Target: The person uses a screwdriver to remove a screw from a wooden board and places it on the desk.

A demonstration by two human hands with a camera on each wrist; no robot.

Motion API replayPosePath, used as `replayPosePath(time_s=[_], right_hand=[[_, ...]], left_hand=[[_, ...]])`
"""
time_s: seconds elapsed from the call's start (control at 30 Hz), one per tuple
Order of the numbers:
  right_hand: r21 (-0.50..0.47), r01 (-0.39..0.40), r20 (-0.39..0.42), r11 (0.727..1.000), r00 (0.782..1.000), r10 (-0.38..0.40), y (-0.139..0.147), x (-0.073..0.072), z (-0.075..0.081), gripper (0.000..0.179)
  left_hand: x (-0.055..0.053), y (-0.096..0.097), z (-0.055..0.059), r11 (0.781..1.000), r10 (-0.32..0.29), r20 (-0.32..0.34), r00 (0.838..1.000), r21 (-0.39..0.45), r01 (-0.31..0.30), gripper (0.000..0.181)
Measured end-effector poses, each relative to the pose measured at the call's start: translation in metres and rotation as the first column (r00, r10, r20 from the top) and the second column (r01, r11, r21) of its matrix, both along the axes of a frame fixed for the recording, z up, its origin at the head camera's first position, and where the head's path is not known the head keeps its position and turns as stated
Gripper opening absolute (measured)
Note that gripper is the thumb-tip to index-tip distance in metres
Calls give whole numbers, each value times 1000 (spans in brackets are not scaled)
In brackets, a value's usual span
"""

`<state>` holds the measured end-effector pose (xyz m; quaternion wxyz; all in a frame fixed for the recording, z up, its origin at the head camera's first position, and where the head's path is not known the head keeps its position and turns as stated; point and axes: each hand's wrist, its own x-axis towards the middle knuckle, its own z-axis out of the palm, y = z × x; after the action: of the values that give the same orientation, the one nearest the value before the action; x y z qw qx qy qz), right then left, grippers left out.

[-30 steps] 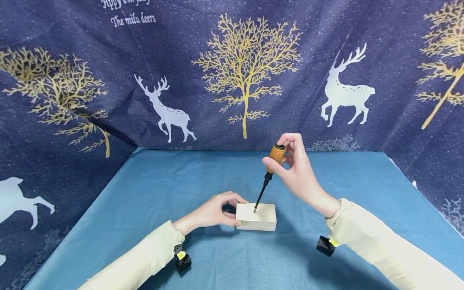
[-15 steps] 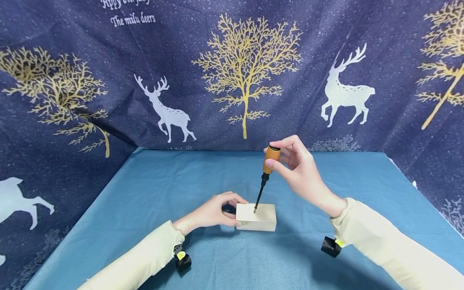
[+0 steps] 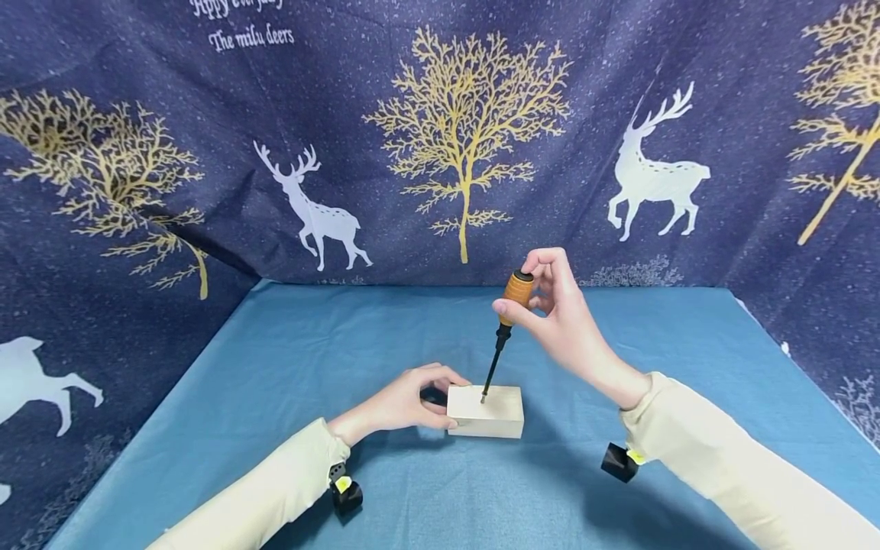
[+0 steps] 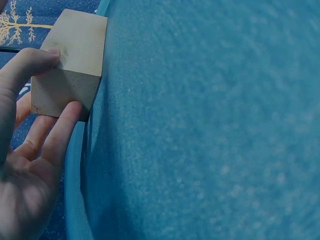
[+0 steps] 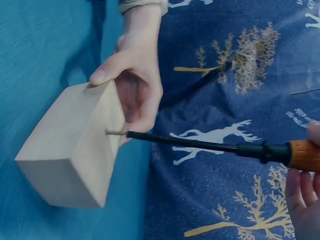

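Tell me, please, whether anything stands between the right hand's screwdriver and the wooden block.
Only a small screw does, between the tip of the screwdriver and the top of the wooden block; nothing else visible is there.

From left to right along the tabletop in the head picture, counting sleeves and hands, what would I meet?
In order: left sleeve, left hand, wooden block, right hand, right sleeve. The screwdriver overlaps the wooden block and right hand, so I leave it out.
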<state>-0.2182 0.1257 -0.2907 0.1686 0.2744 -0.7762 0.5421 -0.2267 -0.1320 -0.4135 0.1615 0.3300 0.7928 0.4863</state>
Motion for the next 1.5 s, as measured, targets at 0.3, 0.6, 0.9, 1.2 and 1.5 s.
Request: replayPosePath(time_s=[0.3,0.6,0.9,1.2,1.5], right_hand=[[-45,-204,-4,978,979,204,2,4,4,42],[-55,-284,-10,957,959,283,2,4,-1,37],[15,-54,-6,998,998,54,0,3,4,47],[6,-163,7,987,987,163,5,4,7,40],[-61,-361,-13,930,932,361,5,3,2,38]], left_hand=[[0,0,0,1000,4,-2,1000,-10,-4,50],[-1,0,0,1000,0,3,1000,-1,0,50],[1,0,4,1000,-5,23,1000,-4,5,50],[0,0,2,1000,4,9,1000,-17,-4,50],[0,0,1,1000,7,11,1000,-15,-7,50]])
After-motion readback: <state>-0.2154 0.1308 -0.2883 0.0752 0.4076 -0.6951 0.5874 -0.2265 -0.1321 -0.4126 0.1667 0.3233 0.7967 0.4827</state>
